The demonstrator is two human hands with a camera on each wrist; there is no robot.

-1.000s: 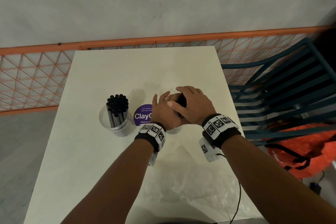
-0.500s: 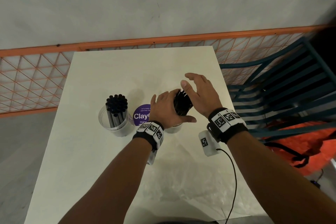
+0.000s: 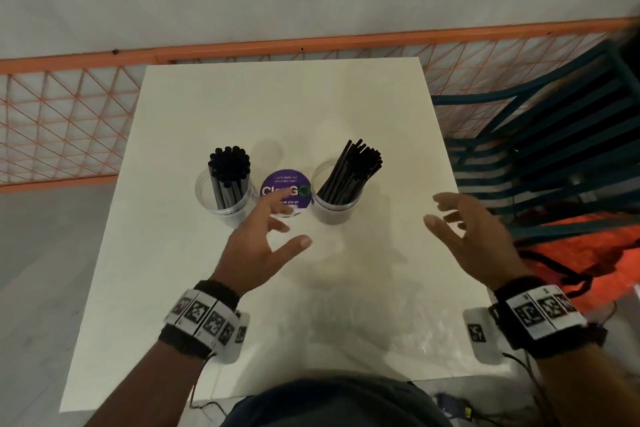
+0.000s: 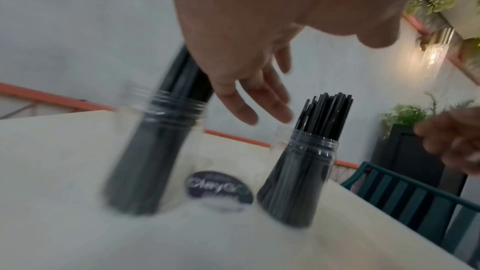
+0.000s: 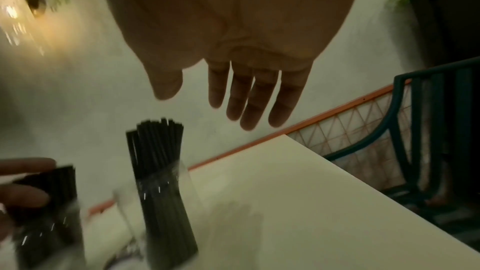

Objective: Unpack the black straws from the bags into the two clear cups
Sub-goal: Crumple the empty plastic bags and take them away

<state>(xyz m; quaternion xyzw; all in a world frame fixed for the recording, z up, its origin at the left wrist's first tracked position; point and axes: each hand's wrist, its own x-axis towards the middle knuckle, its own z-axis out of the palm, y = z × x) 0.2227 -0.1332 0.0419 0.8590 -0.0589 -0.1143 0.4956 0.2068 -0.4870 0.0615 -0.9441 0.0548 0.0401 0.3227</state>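
Two clear cups stand mid-table on the white table (image 3: 207,107). The left cup (image 3: 224,206) holds a tight upright bundle of black straws (image 3: 229,166). The right cup (image 3: 336,210) holds thinner black straws (image 3: 353,172) leaning and fanned to the right. My left hand (image 3: 277,229) hovers open in front of and between the cups, fingers spread, holding nothing. My right hand (image 3: 450,218) hovers open to the right of the right cup, empty too. In the wrist views both hands (image 4: 259,105) (image 5: 249,99) show straight fingers above the cups (image 4: 298,173) (image 5: 161,202).
A round purple sticker (image 3: 285,189) lies between the cups. Crumpled clear plastic bags (image 3: 398,333) lie on the near part of the table. A dark teal slatted chair (image 3: 554,149) stands right of the table, an orange bag (image 3: 588,253) beneath it. An orange mesh fence (image 3: 69,114) runs behind.
Both hands have let go of the straws in the right cup and pulled back toward me and apart. The straws now stand free, fanned to the right.
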